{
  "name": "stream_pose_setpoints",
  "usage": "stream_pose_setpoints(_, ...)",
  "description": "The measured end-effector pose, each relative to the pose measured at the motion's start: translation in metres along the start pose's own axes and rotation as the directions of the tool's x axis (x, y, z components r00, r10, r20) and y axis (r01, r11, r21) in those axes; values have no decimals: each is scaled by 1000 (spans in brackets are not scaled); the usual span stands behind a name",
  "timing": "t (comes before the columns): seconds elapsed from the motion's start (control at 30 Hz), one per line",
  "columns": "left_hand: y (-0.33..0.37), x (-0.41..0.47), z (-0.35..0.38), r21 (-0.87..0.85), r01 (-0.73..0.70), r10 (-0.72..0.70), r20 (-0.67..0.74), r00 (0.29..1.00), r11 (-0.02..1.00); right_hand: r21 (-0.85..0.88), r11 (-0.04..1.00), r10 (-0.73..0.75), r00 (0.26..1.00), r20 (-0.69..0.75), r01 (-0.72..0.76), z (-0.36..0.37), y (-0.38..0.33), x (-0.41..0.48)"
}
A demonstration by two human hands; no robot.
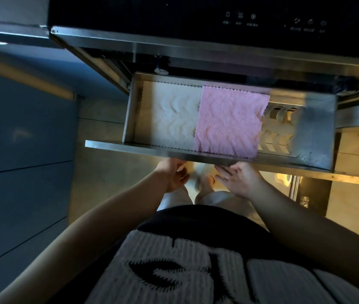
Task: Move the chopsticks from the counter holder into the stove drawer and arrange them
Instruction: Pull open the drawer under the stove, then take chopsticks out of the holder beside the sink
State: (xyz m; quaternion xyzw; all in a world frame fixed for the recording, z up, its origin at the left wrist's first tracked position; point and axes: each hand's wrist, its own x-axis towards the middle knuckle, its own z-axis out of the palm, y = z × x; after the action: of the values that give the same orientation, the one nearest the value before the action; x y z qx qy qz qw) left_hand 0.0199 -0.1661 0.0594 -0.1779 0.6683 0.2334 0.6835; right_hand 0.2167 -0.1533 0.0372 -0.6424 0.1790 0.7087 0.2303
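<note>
The stove drawer [314, 128] is pulled out, a shallow stainless steel tray. A white cloth [169, 115] covers its left part and a pink cloth [229, 121] its middle. A pale slotted rack [277, 128] shows at the right. My left hand [174, 175] sits just under the drawer's front lip [130, 147], fingers loosely curled, holding nothing. My right hand [237, 179] is under the lip too, palm up with straight fingers touching its underside. No chopsticks or holder are in view.
The stove's dark control panel [251, 18] hangs over the back of the drawer. Blue cabinet fronts [20, 139] stand at the left. Pale wooden floor [358, 194] and my feet [205, 183] lie below the drawer.
</note>
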Motion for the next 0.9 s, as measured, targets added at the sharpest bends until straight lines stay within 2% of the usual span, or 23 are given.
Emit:
stream_pose_setpoints(0.13,9,-7,4,87,16,-13,-35,999,996,-54,998,39,998,-40,-41,4,-7,-7)
stream_pose_setpoints(0.23,17,-21,2,294,56,-48,-32,998,954,-246,961,117,992,-49,-126,10,-12,-22)
stream_pose_setpoints(0.33,24,-38,3,506,-34,48,-16,999,862,-548,833,110,993,33,-74,24,-25,-47)
stream_pose_setpoints(0.43,27,-51,1,699,-193,252,19,968,689,-750,653,-5,991,134,105,44,-40,-70)
stream_pose_setpoints(0.5,26,-59,-3,728,-288,361,60,931,622,-843,469,-125,965,232,264,59,-45,-83)
stream_pose_setpoints(0.53,26,-63,-6,740,-330,416,75,906,586,-878,320,-194,932,307,356,66,-46,-88)
stream_pose_setpoints(0.6,22,-75,-11,761,-404,537,88,839,507,-860,-45,-277,821,500,508,74,-45,-95)
stream_pose_setpoints(0.67,14,-90,-18,771,-457,661,63,748,443,-764,-299,-230,734,639,572,82,-42,-99)
stream_pose_setpoints(0.8,-10,-116,-43,853,-384,787,-50,615,354,-503,-639,-68,609,790,582,102,-25,-115)
stream_pose_setpoints(0.9,-31,-132,-66,909,-318,862,-81,501,271,-267,-785,61,498,865,559,116,1,-136)
